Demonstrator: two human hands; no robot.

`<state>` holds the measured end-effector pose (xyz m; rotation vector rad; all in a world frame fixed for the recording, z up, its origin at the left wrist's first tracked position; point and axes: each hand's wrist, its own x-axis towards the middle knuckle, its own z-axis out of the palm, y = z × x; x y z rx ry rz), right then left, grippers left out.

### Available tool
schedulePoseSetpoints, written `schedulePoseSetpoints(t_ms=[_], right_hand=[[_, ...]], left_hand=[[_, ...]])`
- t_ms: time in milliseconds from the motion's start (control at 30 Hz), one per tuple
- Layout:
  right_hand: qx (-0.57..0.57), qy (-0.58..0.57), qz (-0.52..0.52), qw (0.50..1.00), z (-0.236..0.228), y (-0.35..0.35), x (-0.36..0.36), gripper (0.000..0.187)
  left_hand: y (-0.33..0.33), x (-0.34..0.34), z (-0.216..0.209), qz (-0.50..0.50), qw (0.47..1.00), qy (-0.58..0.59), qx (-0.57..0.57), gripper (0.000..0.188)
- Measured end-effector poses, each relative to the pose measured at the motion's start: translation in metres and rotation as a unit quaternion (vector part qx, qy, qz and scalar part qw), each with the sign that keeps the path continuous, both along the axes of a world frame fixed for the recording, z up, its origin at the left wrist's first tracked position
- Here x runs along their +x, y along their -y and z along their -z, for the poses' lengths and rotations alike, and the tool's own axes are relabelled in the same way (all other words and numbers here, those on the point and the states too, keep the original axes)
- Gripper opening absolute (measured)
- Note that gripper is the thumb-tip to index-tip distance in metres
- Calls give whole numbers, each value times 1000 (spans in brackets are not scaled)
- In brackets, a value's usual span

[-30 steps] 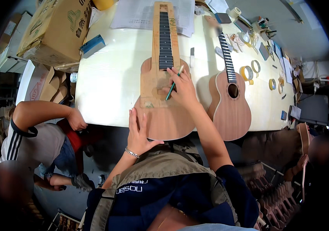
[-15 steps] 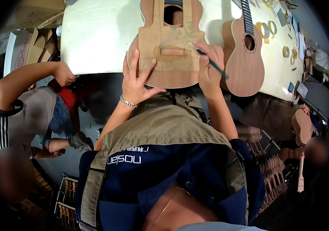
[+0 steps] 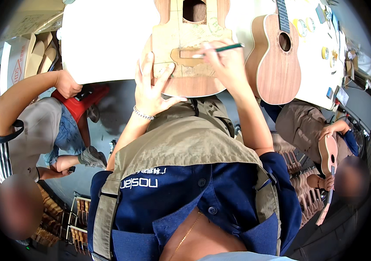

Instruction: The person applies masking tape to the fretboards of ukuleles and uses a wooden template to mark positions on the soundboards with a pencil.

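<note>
A reddish-brown ukulele body [image 3: 194,86] lies face up on the near edge of the table, its soundhole at the top. Over its front rests a worn tan card template [image 3: 164,48] with a rectangular slot around the bridge area. My left hand [image 3: 151,87] is spread, fingertips pressing on the template's left side and thumb out along the body's lower edge. In my right hand [image 3: 225,65] I pinch a slim dark green pencil [image 3: 231,47]. Its pale tip points left, at the right part of the slot; whether it touches the wood I cannot tell.
A second ukulele [image 3: 276,65] with a fretted neck lies to the right. Beyond it are yellow tape rolls [image 3: 300,28] on the white table [image 3: 103,48]. A person sits at left, a hand at the table corner; another at right holds a small ukulele [image 3: 328,152]. Cardboard boxes stand at left.
My right hand has moved left and up over the slot, and the pencil has swung so its tip points left. My left hand stays put. The person at right has shifted the ukulele they hold.
</note>
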<state>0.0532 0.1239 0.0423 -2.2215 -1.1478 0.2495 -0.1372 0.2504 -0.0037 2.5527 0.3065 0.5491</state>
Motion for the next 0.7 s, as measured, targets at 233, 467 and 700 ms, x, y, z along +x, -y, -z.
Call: schedulePoseSetpoints(t_ms=[233, 467, 700], right_hand=[[128, 198, 179, 955, 12, 14, 19, 15], [380, -253, 176, 872, 28, -10, 28, 26], [493, -408, 230, 733, -71, 190, 109, 26]], left_hand=[[-7, 2, -4, 10, 1000, 13, -1, 91], [-22, -8, -9, -4, 999, -18, -43, 100], [-64, 59, -151, -57, 931, 332, -142, 41]])
